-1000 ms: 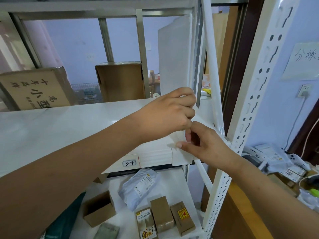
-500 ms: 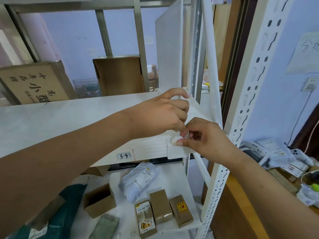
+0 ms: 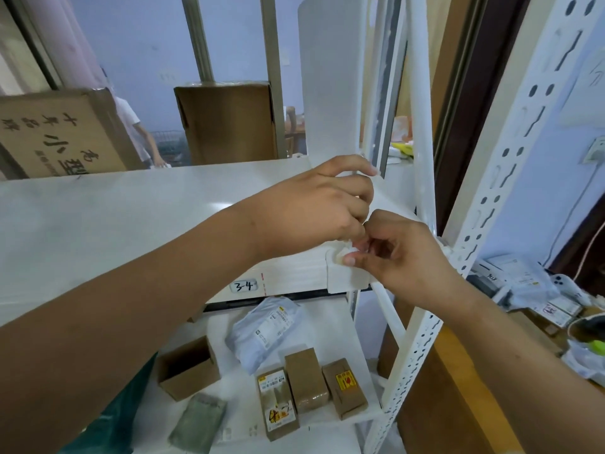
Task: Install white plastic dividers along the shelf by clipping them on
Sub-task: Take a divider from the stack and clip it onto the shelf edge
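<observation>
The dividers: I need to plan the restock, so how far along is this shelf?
Done: nothing looks finished. In hand: one white divider stands upright at the shelf's right end, with both hands, left and right, at its front clip on the shelf edge. Left: the shelf's open stretch left of it shows no dividers.

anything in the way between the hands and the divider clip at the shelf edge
Nothing visible. Both the left hand and right hand are already on the white divider, at its clip over the shelf front edge.

hands (image 3: 327,208) bare | forearms bare | no sleeves, seemingly | short nails
</observation>
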Demonstrator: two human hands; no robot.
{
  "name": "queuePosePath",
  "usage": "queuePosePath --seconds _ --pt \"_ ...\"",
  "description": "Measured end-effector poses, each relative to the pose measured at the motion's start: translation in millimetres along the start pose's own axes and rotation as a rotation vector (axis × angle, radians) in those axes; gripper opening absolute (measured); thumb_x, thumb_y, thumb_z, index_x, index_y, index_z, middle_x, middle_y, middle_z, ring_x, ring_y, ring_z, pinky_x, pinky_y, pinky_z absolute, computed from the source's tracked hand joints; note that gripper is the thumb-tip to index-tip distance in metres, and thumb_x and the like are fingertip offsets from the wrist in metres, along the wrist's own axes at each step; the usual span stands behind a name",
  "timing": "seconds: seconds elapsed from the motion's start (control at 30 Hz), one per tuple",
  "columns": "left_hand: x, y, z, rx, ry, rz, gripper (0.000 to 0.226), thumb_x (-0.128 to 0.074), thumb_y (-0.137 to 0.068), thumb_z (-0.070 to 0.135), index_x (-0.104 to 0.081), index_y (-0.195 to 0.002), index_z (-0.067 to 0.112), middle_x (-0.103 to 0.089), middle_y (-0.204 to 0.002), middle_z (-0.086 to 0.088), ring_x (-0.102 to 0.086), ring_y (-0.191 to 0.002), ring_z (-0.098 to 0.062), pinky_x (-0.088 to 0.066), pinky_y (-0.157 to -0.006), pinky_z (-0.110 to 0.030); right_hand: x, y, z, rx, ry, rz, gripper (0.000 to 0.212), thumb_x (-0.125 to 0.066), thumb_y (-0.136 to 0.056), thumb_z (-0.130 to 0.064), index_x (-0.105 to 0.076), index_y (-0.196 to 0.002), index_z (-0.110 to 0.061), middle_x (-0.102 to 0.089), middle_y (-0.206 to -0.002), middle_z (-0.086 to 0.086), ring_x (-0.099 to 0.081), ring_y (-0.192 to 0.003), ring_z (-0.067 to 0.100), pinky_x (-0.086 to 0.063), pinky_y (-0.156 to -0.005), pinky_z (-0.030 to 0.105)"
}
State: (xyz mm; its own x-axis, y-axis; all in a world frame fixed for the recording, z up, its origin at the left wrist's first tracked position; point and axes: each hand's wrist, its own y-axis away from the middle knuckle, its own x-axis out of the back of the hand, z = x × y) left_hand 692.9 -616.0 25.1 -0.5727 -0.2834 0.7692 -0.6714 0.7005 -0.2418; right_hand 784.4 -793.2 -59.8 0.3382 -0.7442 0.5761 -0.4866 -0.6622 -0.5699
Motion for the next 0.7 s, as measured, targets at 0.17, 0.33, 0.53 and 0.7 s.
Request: queuePosePath --seconds 0.17,0.33,0.53,0.7 --pt "13 34 -7 -0.004 0.02 -0.057 0.028 -0.066 -0.094 -0.001 -0.081 -0.098 0.022 -0.071 -0.089 0.006 -0.064 -0.11 -0.02 -0.02 -0.124 -0.037 -30 -7 -20 0.015 -0.025 -0.01 0.027 -0.089 -0.078 -0.017 -0.064 -0.07 -0.009 -0.054 -0.07 -0.003 -0.05 -0.064 0.011 -0.038 -0.061 0.011" --pt "23 82 -10 0.039 0.004 -0.083 0.029 -0.061 -0.099 0.004 -0.081 -0.1 0.024 -0.072 -0.09 0.008 -0.065 -0.111 -0.018 -0.014 -0.125 -0.033 -65 -18 -44 0.053 -0.037 -0.037 0.03 -0.088 -0.078 -0.018 -0.062 -0.07 -0.008 -0.054 -0.071 -0.003 -0.049 -0.064 0.014 -0.037 -0.059 0.013" --pt "25 107 -14 0.022 -0.01 -0.057 0.025 -0.068 -0.096 0.002 -0.081 -0.097 0.023 -0.072 -0.09 0.006 -0.066 -0.109 -0.02 -0.018 -0.124 -0.036 -86 -20 -63 0.057 -0.077 -0.033 0.03 -0.088 -0.079 -0.018 -0.063 -0.071 -0.003 -0.056 -0.072 0.004 -0.05 -0.064 0.018 -0.039 -0.059 0.016" --pt "26 115 -17 0.037 0.009 -0.06 0.028 -0.061 -0.096 0.003 -0.081 -0.097 0.022 -0.073 -0.091 0.005 -0.066 -0.109 -0.02 -0.012 -0.126 -0.032 -96 -20 -65 0.051 -0.11 -0.007 0.029 -0.087 -0.08 -0.02 -0.063 -0.072 -0.006 -0.054 -0.073 0.003 -0.048 -0.062 0.017 -0.038 -0.059 0.016"
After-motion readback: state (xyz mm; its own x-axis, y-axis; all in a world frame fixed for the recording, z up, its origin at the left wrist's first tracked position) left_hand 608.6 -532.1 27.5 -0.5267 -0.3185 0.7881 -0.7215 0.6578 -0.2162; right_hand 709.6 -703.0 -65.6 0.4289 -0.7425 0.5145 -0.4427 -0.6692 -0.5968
